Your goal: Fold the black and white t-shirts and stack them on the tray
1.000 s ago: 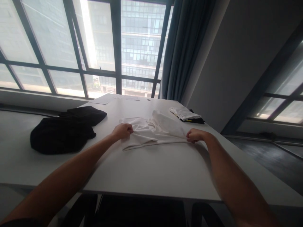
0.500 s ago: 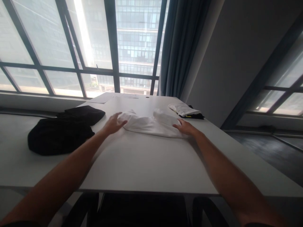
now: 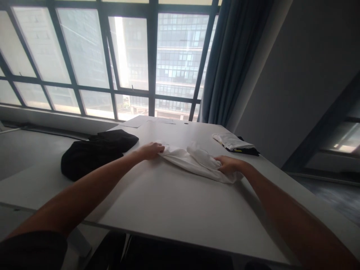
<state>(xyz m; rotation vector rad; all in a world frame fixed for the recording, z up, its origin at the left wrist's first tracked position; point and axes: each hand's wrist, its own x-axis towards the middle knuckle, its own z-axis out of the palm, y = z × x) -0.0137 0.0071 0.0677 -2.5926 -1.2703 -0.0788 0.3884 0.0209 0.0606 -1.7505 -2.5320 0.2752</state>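
A crumpled piece of white cloth [image 3: 191, 161], perhaps a garment, lies across the middle of the white table [image 3: 174, 210]. At its left end, my left hand [image 3: 153, 150] is closed, fingers curled round the edge of the fabric. My right hand [image 3: 227, 165] grips the cloth near its right end, with thumb and fingers pressed into the folds. Some of the right fingers are hidden behind the fabric. Between the two hands the near edge runs slanting down to the right, and a loose fold bulges up beside my right hand.
To the left sits a heap of black cloth [image 3: 87, 157] near my left forearm. A folded white cloth on black fabric [image 3: 234, 142] lies at the right edge of the table. Papers [image 3: 132, 124] rest at the far end. A chair is below the near edge.
Both hands have closed on the white cloth; before, their fingers were spread over it. The cloth's near edge now slants instead of lying nearly level. The view has turned left.
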